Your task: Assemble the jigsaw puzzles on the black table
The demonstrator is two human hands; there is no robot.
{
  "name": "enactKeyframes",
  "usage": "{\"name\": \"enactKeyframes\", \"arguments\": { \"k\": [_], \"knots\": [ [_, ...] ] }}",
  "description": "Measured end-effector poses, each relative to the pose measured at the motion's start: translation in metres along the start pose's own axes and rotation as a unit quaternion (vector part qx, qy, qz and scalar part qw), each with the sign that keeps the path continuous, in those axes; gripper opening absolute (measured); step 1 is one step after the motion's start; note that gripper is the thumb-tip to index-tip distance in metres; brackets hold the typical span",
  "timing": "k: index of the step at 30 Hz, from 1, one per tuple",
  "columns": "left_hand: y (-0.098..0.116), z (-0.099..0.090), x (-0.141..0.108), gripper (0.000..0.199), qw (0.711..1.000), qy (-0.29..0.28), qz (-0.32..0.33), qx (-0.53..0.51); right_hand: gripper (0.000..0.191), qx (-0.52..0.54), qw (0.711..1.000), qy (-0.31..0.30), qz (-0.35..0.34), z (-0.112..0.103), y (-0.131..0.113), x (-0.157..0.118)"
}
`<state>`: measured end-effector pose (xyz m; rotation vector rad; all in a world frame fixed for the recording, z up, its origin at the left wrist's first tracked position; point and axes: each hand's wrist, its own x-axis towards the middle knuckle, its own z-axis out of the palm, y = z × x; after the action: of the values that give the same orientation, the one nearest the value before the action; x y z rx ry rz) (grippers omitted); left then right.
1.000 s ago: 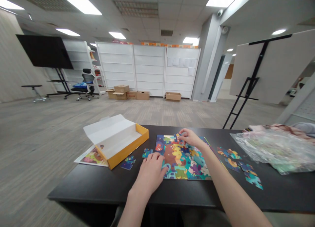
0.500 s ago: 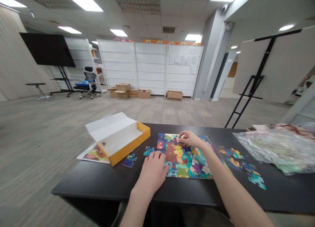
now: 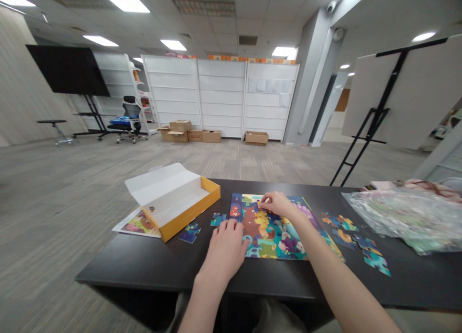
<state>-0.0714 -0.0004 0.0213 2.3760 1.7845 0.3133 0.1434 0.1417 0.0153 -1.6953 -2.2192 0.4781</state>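
Note:
A colourful jigsaw puzzle [image 3: 288, 239] with animal pictures lies on the black table in front of me. My right hand [image 3: 276, 203] is over its far part, thumb and fingers pinched on a puzzle piece [image 3: 262, 204] pressed low against the picture; the fingers partly hide it. My left hand [image 3: 229, 244] rests with fingers stretched out along the puzzle's left edge. Just beyond its fingertips is a loose teal piece [image 3: 217, 219], and further left lies a dark blue piece [image 3: 189, 233].
An open yellow box [image 3: 187, 217] with a white lid stands at left, over a printed sheet [image 3: 135, 224]. Several loose pieces [image 3: 344, 238] lie right of the puzzle. Beyond them is a clear plastic bag [image 3: 407, 217]. The black table's [image 3: 144, 270] front edge is near me.
My right hand has shifted very slightly left over the puzzle's far part, still pinching. My left hand has stayed in place. The view has tilted slightly.

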Motion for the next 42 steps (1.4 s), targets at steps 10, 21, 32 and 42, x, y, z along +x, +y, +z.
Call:
{"name": "enactKeyframes", "arguments": {
  "k": [10,21,32,42],
  "knots": [
    [-0.002,0.005,0.002,0.028,1.000,0.006,-0.005,0.001,0.020,-0.012,1.000,0.010,-0.008,0.004,0.000,0.001],
    [-0.002,0.000,0.000,0.028,1.000,-0.001,-0.007,-0.011,0.021,0.107,0.994,-0.022,0.010,0.002,0.027,0.007],
    [-0.004,0.002,-0.001,0.029,1.000,0.003,-0.001,-0.016,0.017,0.007,0.996,0.085,0.018,0.012,0.032,0.016],
    [-0.005,0.002,-0.001,0.030,1.000,0.004,0.004,-0.022,0.017,0.032,0.996,0.080,-0.004,0.000,0.042,0.012]
  ]
}}
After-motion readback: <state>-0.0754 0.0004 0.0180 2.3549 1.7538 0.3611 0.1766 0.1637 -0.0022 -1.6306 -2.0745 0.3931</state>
